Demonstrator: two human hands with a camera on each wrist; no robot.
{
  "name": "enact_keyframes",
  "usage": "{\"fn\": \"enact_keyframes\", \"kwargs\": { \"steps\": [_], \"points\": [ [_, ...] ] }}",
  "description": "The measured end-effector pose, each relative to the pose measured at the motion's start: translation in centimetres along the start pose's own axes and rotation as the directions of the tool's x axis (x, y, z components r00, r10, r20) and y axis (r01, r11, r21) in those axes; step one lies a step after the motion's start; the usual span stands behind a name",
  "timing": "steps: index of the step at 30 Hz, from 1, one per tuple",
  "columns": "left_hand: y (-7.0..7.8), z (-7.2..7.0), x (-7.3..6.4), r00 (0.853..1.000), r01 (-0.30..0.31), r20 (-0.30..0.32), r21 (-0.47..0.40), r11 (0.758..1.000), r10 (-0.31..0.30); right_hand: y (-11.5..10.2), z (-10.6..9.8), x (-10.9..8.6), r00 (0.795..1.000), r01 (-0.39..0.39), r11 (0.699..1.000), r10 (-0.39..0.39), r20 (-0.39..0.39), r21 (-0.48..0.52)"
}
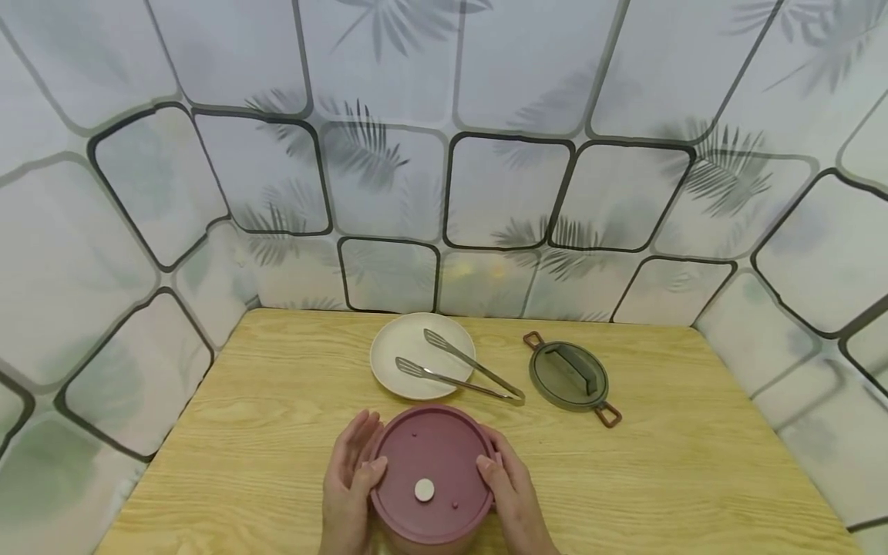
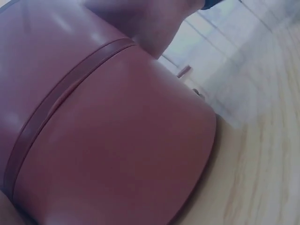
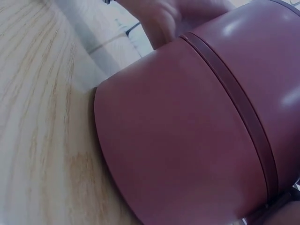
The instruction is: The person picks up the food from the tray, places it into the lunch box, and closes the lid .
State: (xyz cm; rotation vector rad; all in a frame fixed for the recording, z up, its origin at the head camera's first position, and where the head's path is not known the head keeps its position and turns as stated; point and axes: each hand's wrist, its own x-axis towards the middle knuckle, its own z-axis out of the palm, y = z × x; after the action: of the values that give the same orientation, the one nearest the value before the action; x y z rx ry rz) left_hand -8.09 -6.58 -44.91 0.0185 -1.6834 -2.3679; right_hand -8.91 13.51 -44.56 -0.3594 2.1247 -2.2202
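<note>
A round maroon pot [image 1: 430, 447] with a lid and a small cream knob stands upright at the table's near edge in the head view. My left hand [image 1: 351, 478] holds its left side, the thumb over the lid's rim. On the opposite side my right hand [image 1: 509, 489] grips it likewise, thumb on the rim; some fingers are hidden behind the pot. Both wrist views show the pot's smooth wall [image 2: 122, 140] with a darker band [image 3: 234, 93] around it, its base at the wooden surface.
Just behind the pot, a white plate [image 1: 391, 343] has metal tongs [image 1: 515, 398] lying across it, their joined end over the table. To the right sits a small dark round pan [image 1: 560, 391] with a lid and two brown loop handles. Patterned panels enclose the wooden table [image 1: 277, 401].
</note>
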Motion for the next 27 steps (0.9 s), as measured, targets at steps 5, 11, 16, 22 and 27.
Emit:
{"fn": "enact_keyframes", "kwargs": {
  "steps": [5,11,16,22,27],
  "points": [
    [-0.2,0.0,-0.1,0.999,-0.015,0.042,0.055,0.998,0.013,0.4,0.0,0.4,0.995,0.047,0.999,-0.048,0.09,0.012],
    [-0.6,-0.2,-0.2,0.996,0.035,0.075,0.201,0.979,-0.052,0.4,0.1,-0.1,0.981,0.018,0.981,-0.055,0.185,0.192],
    [-0.8,-0.1,-0.2,0.993,0.046,0.097,0.19,0.981,-0.065,0.6,0.2,-0.1,0.989,0.035,0.988,-0.055,0.134,0.149],
    [-0.7,0.0,-0.2,0.992,0.026,0.116,0.138,0.99,-0.042,1.3,0.1,0.2,0.995,0.023,0.979,-0.042,0.09,0.203],
    [-0.5,0.1,-0.2,0.992,0.038,0.118,0.128,0.991,-0.053,1.2,0.1,0.3,0.994,-0.065,0.958,0.037,0.103,0.28]
  ]
}}
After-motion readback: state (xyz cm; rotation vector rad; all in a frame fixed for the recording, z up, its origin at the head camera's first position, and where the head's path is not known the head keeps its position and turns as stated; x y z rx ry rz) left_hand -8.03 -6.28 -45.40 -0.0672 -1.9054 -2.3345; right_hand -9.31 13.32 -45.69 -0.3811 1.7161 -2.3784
